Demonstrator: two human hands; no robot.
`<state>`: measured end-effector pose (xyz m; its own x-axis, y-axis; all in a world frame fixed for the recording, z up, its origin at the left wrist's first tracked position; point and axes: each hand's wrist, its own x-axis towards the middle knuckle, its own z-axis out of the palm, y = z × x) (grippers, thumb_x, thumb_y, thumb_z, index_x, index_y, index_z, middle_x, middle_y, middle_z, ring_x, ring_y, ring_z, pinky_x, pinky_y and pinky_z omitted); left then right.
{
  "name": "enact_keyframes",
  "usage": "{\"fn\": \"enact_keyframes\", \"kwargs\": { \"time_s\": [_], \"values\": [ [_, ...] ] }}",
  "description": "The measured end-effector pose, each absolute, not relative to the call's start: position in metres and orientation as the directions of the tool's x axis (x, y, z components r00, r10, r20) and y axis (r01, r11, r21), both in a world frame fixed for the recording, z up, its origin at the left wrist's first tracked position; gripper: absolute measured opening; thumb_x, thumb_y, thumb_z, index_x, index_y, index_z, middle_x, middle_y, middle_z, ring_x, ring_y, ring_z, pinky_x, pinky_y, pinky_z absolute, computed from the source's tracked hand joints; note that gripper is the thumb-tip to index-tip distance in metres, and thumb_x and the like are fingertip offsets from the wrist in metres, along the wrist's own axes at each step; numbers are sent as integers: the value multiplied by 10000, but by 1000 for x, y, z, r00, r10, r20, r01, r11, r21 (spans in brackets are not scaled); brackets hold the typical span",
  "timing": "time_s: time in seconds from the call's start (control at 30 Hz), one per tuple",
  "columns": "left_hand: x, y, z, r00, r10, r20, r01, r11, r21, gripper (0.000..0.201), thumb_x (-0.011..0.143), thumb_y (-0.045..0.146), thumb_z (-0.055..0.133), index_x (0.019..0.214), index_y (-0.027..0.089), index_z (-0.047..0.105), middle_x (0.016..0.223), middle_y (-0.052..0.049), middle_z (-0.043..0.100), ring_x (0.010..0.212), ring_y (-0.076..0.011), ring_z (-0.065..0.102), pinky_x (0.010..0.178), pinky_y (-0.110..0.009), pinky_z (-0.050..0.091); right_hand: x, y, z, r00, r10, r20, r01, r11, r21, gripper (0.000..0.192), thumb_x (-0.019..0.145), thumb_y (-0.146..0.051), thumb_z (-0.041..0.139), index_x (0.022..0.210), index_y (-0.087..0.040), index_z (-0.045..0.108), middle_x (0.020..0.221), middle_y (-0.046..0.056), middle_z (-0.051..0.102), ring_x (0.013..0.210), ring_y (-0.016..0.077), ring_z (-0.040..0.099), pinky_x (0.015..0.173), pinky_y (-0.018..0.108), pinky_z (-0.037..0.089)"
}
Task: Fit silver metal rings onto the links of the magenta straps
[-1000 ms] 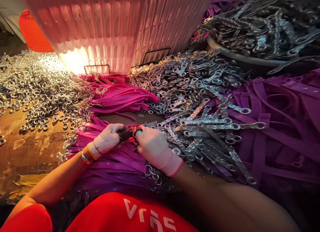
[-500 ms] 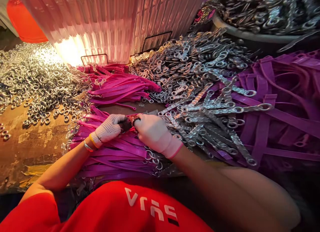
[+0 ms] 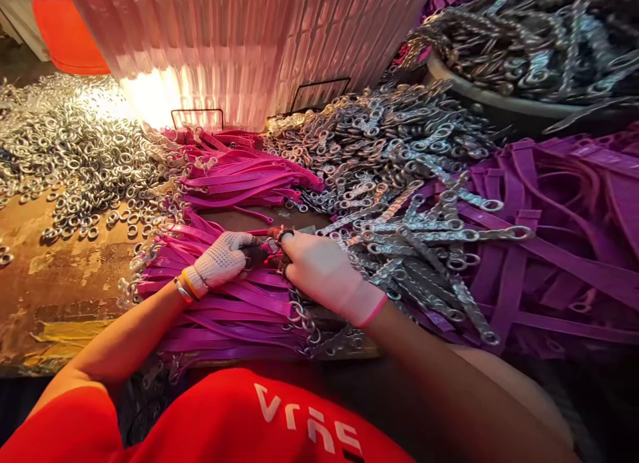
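Note:
My left hand (image 3: 224,258), in a dotted white glove with dark fingertips, is closed in a pinch. My right hand (image 3: 319,267), also in a white glove with dark fingertips, is closed just to the right of it. A bit of pink strap and a small glint of metal show between the fingertips; the fingers hide most of this piece. Under the hands lies a pile of pink straps (image 3: 234,316) with metal rings at their ends. A second bundle of pink straps (image 3: 239,177) lies behind it.
Loose metal rings (image 3: 90,163) cover the left of the worn wooden table (image 3: 64,270). Metal links (image 3: 369,130) are heaped behind and to the right, by a full tub (image 3: 504,97). Purple straps (image 3: 549,250) lie at far right. A ribbed translucent panel (image 3: 224,57) stands behind.
My right hand has shifted slightly right and down, and its fingertips are a little farther from my left hand's. The camera view has tilted slightly. The piles look unchanged.

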<state>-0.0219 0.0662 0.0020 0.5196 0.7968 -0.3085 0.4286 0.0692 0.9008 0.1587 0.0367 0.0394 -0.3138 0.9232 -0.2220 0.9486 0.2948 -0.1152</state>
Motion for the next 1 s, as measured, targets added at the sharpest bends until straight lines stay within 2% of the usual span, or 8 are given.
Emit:
{"fn": "enact_keyframes", "kwargs": {
  "time_s": [0.1,0.3,0.43,0.67,0.77,0.87,0.93,1.0],
  "values": [
    [-21,65,1,503,804,-318,418,96,903,266,886,359,518,727,152,568,499,29,513,439,-90,437,428,-203,289,155,39,41,-270,931,-248,963,262,-63,242,829,-111,461,975,-142,651,917,134,721,849,240,665,645,299,362],
    [-18,63,-2,523,794,-309,370,116,922,205,849,300,531,728,145,587,553,32,517,455,-81,441,435,-192,335,154,44,32,-420,871,-257,907,411,-89,230,835,-129,456,927,-134,667,872,142,729,841,252,681,640,310,360],
    [-18,65,-6,510,797,-323,328,167,930,129,791,219,526,728,139,606,556,33,513,453,-79,428,430,-190,339,152,43,28,-451,857,-250,892,445,-84,244,866,-133,431,926,-122,666,859,159,726,832,260,691,630,312,371],
    [-23,72,1,567,712,-414,344,252,905,184,798,302,588,742,132,632,507,31,493,425,-74,382,403,-190,277,144,35,38,-436,866,-243,899,433,-71,248,902,-149,426,947,-138,670,788,136,720,723,247,692,564,297,373],
    [-27,73,4,589,685,-429,348,264,900,254,825,340,598,903,116,689,532,24,511,431,-76,390,404,-190,285,153,30,45,-414,879,-236,910,408,-75,226,888,-155,470,920,-160,693,830,115,718,783,240,675,615,306,395],
    [-28,71,7,592,692,-414,304,284,909,419,861,407,602,1150,112,677,547,33,498,433,-68,377,410,-183,294,183,34,50,-436,884,-167,900,434,-53,182,860,-206,546,914,-164,715,989,126,705,927,248,633,733,324,411],
    [-27,69,10,557,737,-383,269,276,923,444,871,417,610,1199,123,661,547,37,496,442,-63,385,414,-170,288,211,46,51,-384,914,-134,922,386,-7,221,868,-189,530,989,-157,711,1079,131,690,984,236,609,790,325,399],
    [-24,67,14,465,812,-353,203,291,935,414,862,412,636,1173,139,665,589,23,546,465,-60,421,427,-158,312,236,64,49,-317,932,-174,938,335,87,267,879,-146,488,1031,-141,707,1080,139,694,1001,234,601,813,334,383]
  ]
}}
